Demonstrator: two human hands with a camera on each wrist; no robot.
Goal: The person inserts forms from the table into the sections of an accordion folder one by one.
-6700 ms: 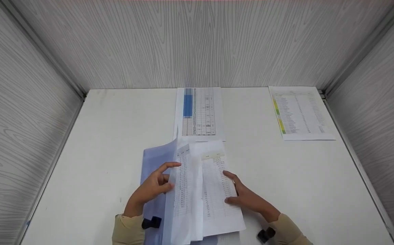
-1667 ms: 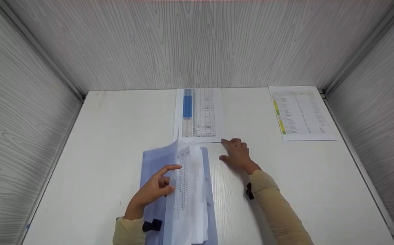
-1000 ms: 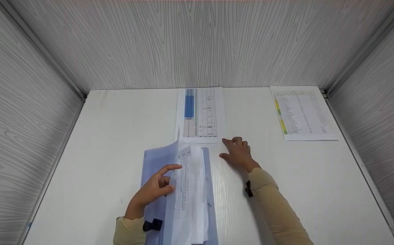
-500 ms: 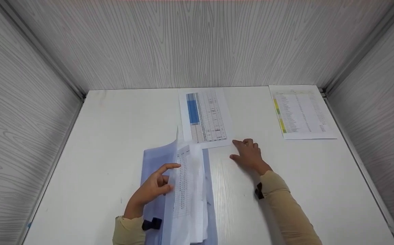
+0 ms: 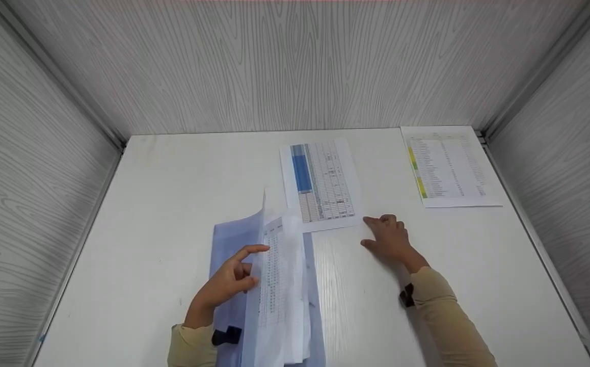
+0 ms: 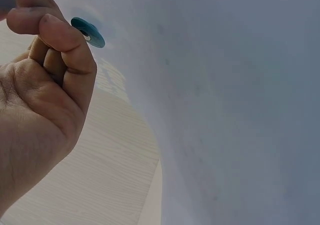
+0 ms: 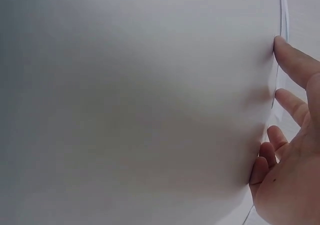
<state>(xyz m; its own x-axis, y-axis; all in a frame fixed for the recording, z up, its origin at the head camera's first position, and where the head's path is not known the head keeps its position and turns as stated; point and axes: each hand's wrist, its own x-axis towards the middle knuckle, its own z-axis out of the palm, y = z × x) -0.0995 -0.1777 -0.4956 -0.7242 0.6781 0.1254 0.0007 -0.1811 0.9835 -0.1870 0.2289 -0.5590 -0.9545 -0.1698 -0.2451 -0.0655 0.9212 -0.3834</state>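
Observation:
A translucent blue plastic folder (image 5: 231,234) lies at the front of the table, its cover and several printed sheets (image 5: 274,285) raised on edge. My left hand (image 5: 229,280) holds these up at their left side, index finger over the top sheet and thumb lower down. In the left wrist view a teal snap button (image 6: 89,32) shows beside the curled fingers (image 6: 62,32). Beyond the folder lies a tilted sheet with a blue-headed table (image 5: 325,183). My right hand (image 5: 389,239) has its index fingertip at that sheet's lower right corner. In the right wrist view, spread fingertips (image 7: 282,47) meet a white paper edge.
Another printed sheet with a yellow and green strip (image 5: 450,168) lies at the back right of the white table (image 5: 162,204). Grey wood-grain panels (image 5: 295,66) enclose the back and both sides. Each sleeve carries a small black device (image 5: 228,335).
My right hand has moved right and toward me, and the blue-headed sheet has shifted and turned with it. Earlier that hand was at sheets over the folder. The left hand stays put.

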